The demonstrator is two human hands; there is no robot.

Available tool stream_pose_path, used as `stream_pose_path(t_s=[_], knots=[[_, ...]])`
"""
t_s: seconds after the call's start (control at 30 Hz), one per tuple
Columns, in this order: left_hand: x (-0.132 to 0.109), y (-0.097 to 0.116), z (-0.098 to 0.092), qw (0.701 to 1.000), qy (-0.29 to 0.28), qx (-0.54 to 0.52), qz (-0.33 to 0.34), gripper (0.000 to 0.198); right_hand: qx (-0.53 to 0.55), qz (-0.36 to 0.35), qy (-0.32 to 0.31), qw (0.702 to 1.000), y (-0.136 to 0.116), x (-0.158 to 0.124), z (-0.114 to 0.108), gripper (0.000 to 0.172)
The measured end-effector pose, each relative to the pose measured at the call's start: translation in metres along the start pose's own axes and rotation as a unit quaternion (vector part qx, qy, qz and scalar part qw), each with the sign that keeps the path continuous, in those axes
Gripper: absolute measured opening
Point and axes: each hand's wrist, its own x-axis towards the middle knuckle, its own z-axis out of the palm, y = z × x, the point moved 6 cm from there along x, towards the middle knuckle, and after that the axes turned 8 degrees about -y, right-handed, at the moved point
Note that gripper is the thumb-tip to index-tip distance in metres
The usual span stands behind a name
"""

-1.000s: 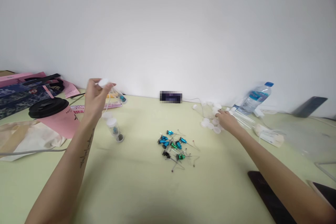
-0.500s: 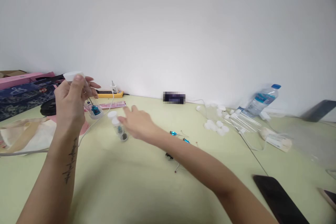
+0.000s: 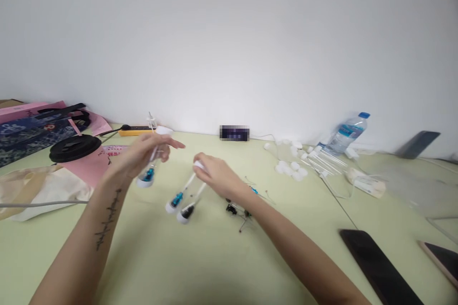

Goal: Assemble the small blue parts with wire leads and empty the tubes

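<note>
My left hand (image 3: 143, 150) is closed round a clear tube (image 3: 146, 178) with a white cap at its top. A small blue part with a thin stem sits at the tube's lower end. To its right, my right hand (image 3: 216, 171) grips two more clear capped tubes at their upper ends. One is a tube with a blue part (image 3: 176, 200); the other is a tube with a black part (image 3: 186, 210). Both slant down to the left. Near my right forearm lie a loose blue part (image 3: 254, 190) and black parts (image 3: 231, 209) with thin wires, partly hidden by the arm.
White caps (image 3: 286, 167) and several clear tubes (image 3: 329, 159) lie at the back right by a water bottle (image 3: 348, 134). A dark phone (image 3: 375, 262) is at front right. A cloth bag (image 3: 46, 186), black round lid-like object (image 3: 75, 147) and yellow power strip (image 3: 136, 131) are left.
My right hand has taken hold of the two tubes standing on the table and moved them right. My left hand has come right and lower with its tube.
</note>
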Motion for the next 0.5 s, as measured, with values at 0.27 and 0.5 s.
stream_pose_path(t_s=[0.27, 0.5], knots=[[-0.017, -0.031, 0.163, 0.848, -0.422, -0.319, -0.044, 0.038, 0.073, 0.084, 0.01, 0.994, 0.051, -0.095, -0.056, 0.025], [-0.048, -0.042, 0.217, 0.77, -0.458, -0.444, -0.027, 0.037, 0.083, 0.079, 0.006, 0.993, 0.045, -0.091, -0.048, 0.019]])
